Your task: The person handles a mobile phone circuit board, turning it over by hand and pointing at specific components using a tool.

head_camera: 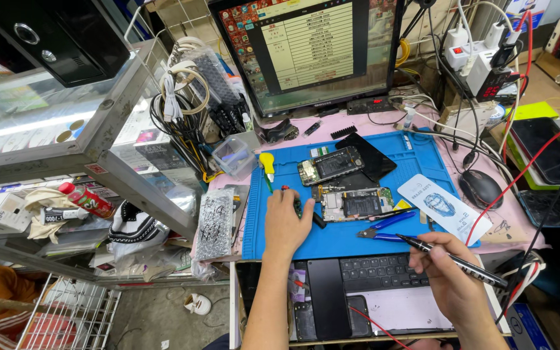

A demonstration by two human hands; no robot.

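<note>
My left hand [286,223] rests on the blue work mat [416,159], fingers curled over a small dark tool beside an opened phone with its circuit board exposed [354,205]. My right hand [445,272] holds a black tweezer [452,261] like a pen, tip pointing left, above the black keyboard [384,269]. A second opened phone [329,166] lies further back on the mat, next to a black phone back panel [371,155]. Blue-handled pliers [384,228] lie between my hands.
A monitor [309,52] stands behind the mat. A black mouse [481,188] and a white card [442,207] lie to the right, crossed by red and black wires. A glass display case [53,110] stands left. Black phones [328,298] lie by the keyboard.
</note>
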